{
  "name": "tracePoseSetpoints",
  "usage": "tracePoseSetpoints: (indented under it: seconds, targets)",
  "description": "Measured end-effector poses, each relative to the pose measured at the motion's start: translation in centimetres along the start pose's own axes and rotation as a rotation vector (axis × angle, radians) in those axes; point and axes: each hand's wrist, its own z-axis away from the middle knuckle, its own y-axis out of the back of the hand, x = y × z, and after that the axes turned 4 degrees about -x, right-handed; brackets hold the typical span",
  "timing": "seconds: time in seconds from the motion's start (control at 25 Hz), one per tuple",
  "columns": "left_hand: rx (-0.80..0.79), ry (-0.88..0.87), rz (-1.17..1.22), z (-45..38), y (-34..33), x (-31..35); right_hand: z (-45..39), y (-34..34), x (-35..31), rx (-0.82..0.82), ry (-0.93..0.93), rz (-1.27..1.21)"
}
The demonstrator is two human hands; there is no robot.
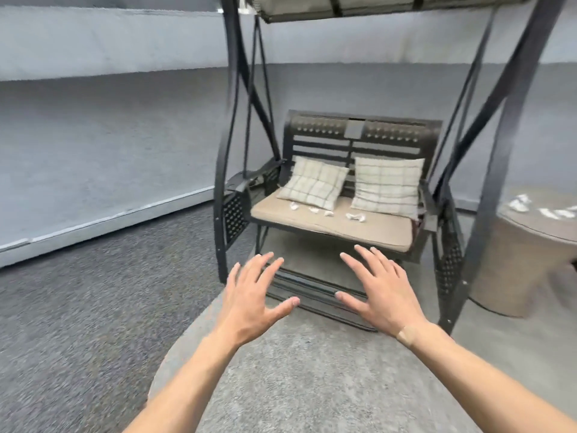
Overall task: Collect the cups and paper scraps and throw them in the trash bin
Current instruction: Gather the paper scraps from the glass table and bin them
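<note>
Several crumpled white paper scraps [355, 216] lie in a row on the beige seat cushion [327, 228] of a black metal swing bench, just in front of two checked pillows. More white scraps [520, 204] sit on a round table at the right edge. My left hand [254, 295] and my right hand [379, 292] are held out in front of me, fingers spread, empty, well short of the bench. No cup and no trash bin are in view.
The swing's black frame legs [223, 170] stand on either side of the bench, with a canopy above. A round wicker table [527, 260] is at the right. I stand on a light round rug [312, 370] over dark grey carpet; a grey wall runs behind.
</note>
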Motion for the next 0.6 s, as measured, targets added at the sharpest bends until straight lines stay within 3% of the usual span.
tracePoseSetpoints:
  seconds: [0.24, 0.6]
  targets:
    - [-0.055, -0.208, 0.106, -11.1, -9.6, 15.0, 6.5, 3.6, 17.9, 0.019, -0.262, 0.087]
    - [-0.209, -0.494, 0.146, -20.8, -18.6, 30.4, 14.2, 5.8, 32.8, 0.067, -0.615, 0.106]
